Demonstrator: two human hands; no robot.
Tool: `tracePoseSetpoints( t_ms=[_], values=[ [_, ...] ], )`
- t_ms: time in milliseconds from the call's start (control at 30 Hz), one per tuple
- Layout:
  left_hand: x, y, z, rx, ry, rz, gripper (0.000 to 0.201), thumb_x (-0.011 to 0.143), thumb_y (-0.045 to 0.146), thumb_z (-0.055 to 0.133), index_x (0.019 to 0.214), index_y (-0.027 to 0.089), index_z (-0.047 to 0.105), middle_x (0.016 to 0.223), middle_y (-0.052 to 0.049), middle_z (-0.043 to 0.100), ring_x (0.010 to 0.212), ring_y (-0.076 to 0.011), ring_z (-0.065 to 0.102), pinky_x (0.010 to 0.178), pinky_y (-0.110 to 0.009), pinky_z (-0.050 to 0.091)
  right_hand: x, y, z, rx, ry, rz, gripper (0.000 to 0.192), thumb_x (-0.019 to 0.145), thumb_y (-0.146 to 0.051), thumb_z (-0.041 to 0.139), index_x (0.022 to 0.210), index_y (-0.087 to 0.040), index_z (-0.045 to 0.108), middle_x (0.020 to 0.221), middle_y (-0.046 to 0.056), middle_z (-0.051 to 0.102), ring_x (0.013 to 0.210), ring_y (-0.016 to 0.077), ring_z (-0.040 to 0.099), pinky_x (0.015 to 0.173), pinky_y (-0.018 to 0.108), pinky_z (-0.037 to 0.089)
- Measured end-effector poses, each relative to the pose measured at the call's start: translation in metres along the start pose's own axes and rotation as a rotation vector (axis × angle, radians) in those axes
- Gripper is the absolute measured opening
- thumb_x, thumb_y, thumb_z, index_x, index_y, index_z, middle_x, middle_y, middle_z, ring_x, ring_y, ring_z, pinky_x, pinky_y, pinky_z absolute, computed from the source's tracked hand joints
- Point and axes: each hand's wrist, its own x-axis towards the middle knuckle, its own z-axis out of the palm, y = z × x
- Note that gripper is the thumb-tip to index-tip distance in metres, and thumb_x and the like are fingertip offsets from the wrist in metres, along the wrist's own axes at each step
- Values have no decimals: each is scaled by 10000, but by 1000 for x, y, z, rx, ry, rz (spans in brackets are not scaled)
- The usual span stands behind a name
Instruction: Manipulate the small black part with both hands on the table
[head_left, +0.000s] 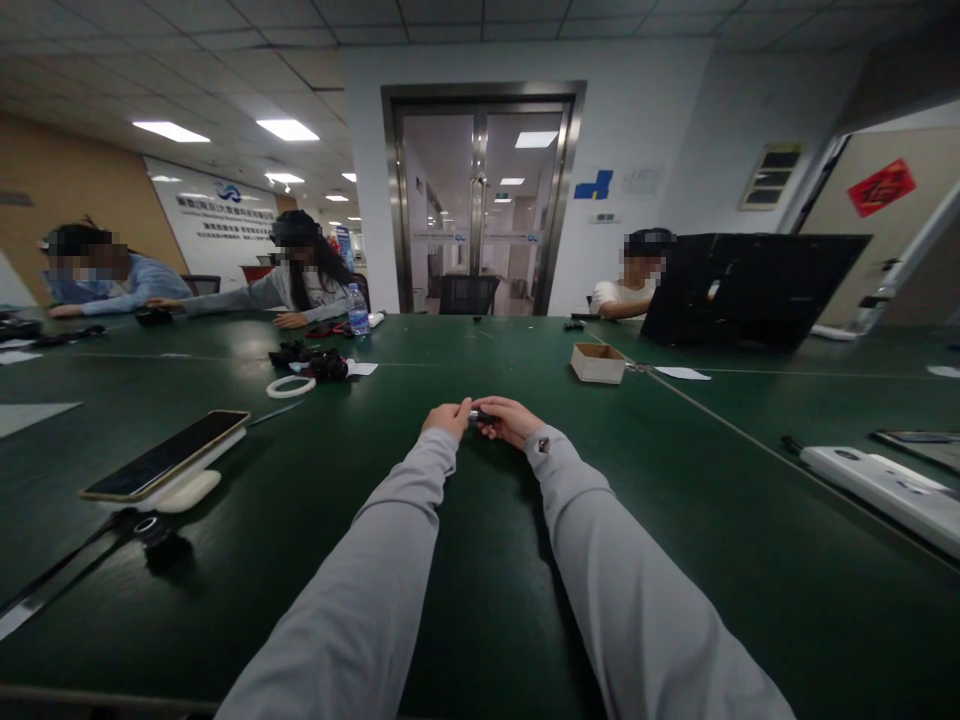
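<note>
Both hands pinch one small dark object (480,414) between them: left hand (448,417) on its left end, right hand (510,419) on its right, just above the green table (675,480) mid-scene. Keeping the wrists low and the fingertips firm should steady it.
</note>
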Motion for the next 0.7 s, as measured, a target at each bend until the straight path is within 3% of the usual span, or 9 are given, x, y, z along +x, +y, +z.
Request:
tracePoseSetpoints(
  t_ms=[400,700],
  values=[
    [1,0,2,3,-4,3,545,812,518,265,581,186,630,609,-49,629,604,-152,549,548,-242,329,-6,0,-2,69,-60,-81,350,623,5,586,927,-168,569,769,8,587,604,101,585,547,219,486],
    [0,0,-2,-69,3,-25,580,787,582,264,572,185,627,593,-47,622,597,-153,552,548,-238,350,-3,2,-3,10,-52,-130,370,578,-29,655,913,-171,586,772,-6,596,657,95,585,606,220,479]
  ],
)
